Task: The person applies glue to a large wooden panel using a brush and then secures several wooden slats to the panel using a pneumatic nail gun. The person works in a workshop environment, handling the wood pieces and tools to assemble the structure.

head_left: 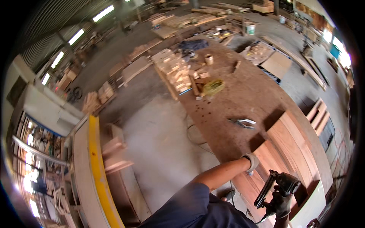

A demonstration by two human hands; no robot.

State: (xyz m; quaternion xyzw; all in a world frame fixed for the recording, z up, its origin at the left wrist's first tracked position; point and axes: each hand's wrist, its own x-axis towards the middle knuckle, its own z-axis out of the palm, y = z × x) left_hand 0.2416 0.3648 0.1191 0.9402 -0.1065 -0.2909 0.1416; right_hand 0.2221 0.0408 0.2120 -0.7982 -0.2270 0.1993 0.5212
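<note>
My right hand (280, 205), in a dark glove, grips a black pneumatic nail gun (288, 182) at the lower right. The gun's long magazine slants down toward the left, and a hose runs off below it. Beneath lies a wooden assembly of reddish boards (285, 138) on the brown worktable (239, 100). My left hand (251, 162), in a light grey glove, is at the near left edge of the boards. Its fingers are mostly hidden, so any hold cannot be made out. A pair of pliers (243, 122) with pale handles lies on the tabletop beyond the boards.
Small wood blocks (173, 70) are stacked at the table's far left, beside a yellow bag (214, 87) and a roll of tape (209, 59). A yellow-edged machine (97, 159) stands to the left. More boards (318, 114) lean at the right.
</note>
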